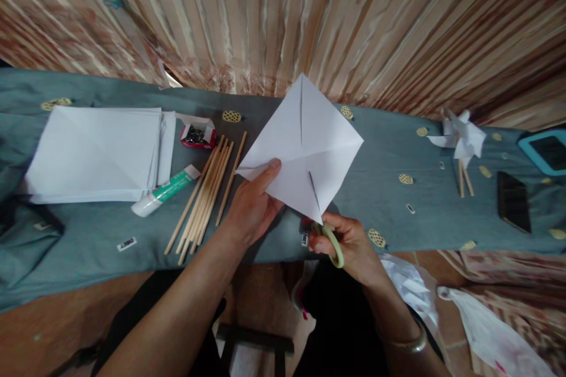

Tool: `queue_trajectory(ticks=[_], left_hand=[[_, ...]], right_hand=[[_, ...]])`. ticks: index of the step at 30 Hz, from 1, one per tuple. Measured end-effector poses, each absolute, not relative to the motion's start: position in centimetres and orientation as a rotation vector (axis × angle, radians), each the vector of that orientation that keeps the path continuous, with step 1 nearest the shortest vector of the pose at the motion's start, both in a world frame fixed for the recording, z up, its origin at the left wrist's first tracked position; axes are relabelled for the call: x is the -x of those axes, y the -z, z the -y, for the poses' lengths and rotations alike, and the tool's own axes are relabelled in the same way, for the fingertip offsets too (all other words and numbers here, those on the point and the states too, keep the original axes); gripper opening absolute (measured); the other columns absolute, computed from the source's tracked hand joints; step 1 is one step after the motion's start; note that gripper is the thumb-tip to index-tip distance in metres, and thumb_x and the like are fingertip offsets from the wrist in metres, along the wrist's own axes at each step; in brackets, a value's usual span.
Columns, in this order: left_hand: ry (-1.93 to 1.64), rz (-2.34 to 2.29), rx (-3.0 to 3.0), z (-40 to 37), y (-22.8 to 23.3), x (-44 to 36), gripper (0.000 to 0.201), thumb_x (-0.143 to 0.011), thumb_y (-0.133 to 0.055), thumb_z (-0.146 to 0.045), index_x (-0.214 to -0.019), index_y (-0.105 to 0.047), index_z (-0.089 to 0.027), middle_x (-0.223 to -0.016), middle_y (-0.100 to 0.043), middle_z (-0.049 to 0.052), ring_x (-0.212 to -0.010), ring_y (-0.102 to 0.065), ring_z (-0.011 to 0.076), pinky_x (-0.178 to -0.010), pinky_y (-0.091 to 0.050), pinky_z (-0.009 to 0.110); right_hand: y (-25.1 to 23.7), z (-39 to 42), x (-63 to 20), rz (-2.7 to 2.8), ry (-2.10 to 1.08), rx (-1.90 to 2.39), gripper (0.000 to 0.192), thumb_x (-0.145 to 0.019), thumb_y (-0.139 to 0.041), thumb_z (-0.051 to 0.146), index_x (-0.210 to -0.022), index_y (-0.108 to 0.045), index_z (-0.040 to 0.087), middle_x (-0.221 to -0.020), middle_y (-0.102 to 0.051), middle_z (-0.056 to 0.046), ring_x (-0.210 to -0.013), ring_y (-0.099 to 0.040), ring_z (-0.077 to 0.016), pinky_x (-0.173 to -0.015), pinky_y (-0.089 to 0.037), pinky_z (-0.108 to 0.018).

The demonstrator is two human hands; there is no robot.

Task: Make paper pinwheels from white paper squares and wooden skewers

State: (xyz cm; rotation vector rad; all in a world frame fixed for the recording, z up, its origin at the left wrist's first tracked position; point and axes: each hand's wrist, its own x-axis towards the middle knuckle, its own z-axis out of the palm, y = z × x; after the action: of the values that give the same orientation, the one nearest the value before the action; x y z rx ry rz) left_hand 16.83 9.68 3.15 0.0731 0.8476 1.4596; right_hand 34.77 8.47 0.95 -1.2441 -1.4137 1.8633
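A square sheet of white paper (pixel 327 129), turned on its point, is held above the table in my left hand (pixel 252 207). My left thumb presses on its top face and the fingers go underneath. Faint diagonal creases cross the sheet. One slit runs in from the far corner and another from the near corner, both stopping short of the middle. At the near corner, my right hand (pixel 351 242) grips a pair of scissors (pixel 336 247) by pale green handles. The blades are mostly hidden, so I cannot tell whether they touch the paper.
On the blue-green tablecloth (pixel 389 212) lie a paper stack (pixel 97 153), a glue tube (pixel 165 190), a small box (pixel 197 133) of dark bits and several wooden sticks (pixel 206 200). Paper pinwheels (pixel 466 138), a phone (pixel 513 200) and a blue-framed device (pixel 546 152) are at right. Behind hangs a curtain (pixel 274 23).
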Motion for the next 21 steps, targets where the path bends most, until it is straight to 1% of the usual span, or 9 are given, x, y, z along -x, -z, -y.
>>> queue_trajectory(ticks=[2,5,8,10,13,17,21], left_hand=[[-1.457,-0.866,-0.074,-9.68,-3.16,-16.79,0.01,-0.086,-0.062,-0.016,-0.093,-0.068,-0.014,-0.083,-0.072,0.003,-0.072,-0.066,0.013,-0.067,-0.054,0.022],[-1.453,-0.872,-0.085,-9.69,-3.12,-16.78,0.011,-0.084,-0.065,-0.018,-0.093,-0.068,-0.014,-0.085,-0.072,0.004,-0.078,-0.067,0.0162,-0.075,-0.055,0.027],[-1.446,-0.856,-0.098,-9.69,-3.1,-16.84,0.014,-0.083,-0.064,-0.018,-0.096,-0.068,-0.013,-0.089,-0.073,0.005,-0.087,-0.068,0.0187,-0.081,-0.055,0.029],[-1.443,-0.846,-0.104,-9.67,-3.12,-16.9,0.016,-0.084,-0.064,-0.017,-0.099,-0.068,-0.014,-0.091,-0.074,0.006,-0.092,-0.069,0.0197,-0.081,-0.055,0.029],[-1.443,-0.847,-0.109,-9.64,-3.16,-16.95,0.017,-0.084,-0.063,-0.016,-0.101,-0.068,-0.014,-0.091,-0.074,0.006,-0.091,-0.069,0.0194,-0.078,-0.056,0.028],[-1.443,-0.844,-0.125,-9.62,-3.11,-16.92,0.017,-0.086,-0.061,-0.017,-0.101,-0.067,-0.012,-0.093,-0.074,0.007,-0.086,-0.07,0.0182,-0.079,-0.057,0.028],[-1.44,-0.839,-0.134,-9.62,-2.98,-16.88,0.02,-0.085,-0.063,-0.018,-0.103,-0.068,-0.012,-0.094,-0.075,0.007,-0.088,-0.07,0.019,-0.082,-0.057,0.028]], right_hand=[[-0.88,-8.47,-34.86,1.438,-1.863,1.22,0.032,-0.063,-0.086,0.041,-0.08,-0.071,0.017,-0.059,-0.054,0.005,-0.054,-0.042,-0.0073,-0.052,-0.032,-0.02],[-0.89,-8.47,-34.95,1.453,-1.869,1.212,0.03,-0.065,-0.085,0.04,-0.077,-0.07,0.017,-0.059,-0.052,0.005,-0.055,-0.039,-0.0069,-0.052,-0.03,-0.02],[-0.96,-8.48,-34.99,1.453,-1.861,1.217,0.032,-0.065,-0.085,0.042,-0.08,-0.07,0.018,-0.059,-0.051,0.006,-0.054,-0.038,-0.0074,-0.051,-0.03,-0.021],[-1.0,-8.5,-35.01,1.459,-1.854,1.215,0.033,-0.065,-0.084,0.043,-0.082,-0.071,0.018,-0.059,-0.051,0.005,-0.055,-0.039,-0.008,-0.052,-0.03,-0.022],[-1.04,-8.52,-35.04,1.486,-1.844,1.21,0.033,-0.067,-0.083,0.046,-0.08,-0.069,0.018,-0.059,-0.051,0.005,-0.055,-0.039,-0.0086,-0.052,-0.031,-0.022],[-1.23,-8.47,-35.03,1.522,-1.823,1.205,0.039,-0.069,-0.079,0.055,-0.073,-0.066,0.018,-0.06,-0.05,0.004,-0.056,-0.039,-0.0092,-0.052,-0.031,-0.023],[-1.46,-8.43,-34.93,1.548,-1.802,1.199,0.042,-0.07,-0.076,0.06,-0.074,-0.065,0.019,-0.061,-0.05,0.004,-0.057,-0.04,-0.0101,-0.054,-0.032,-0.024]])
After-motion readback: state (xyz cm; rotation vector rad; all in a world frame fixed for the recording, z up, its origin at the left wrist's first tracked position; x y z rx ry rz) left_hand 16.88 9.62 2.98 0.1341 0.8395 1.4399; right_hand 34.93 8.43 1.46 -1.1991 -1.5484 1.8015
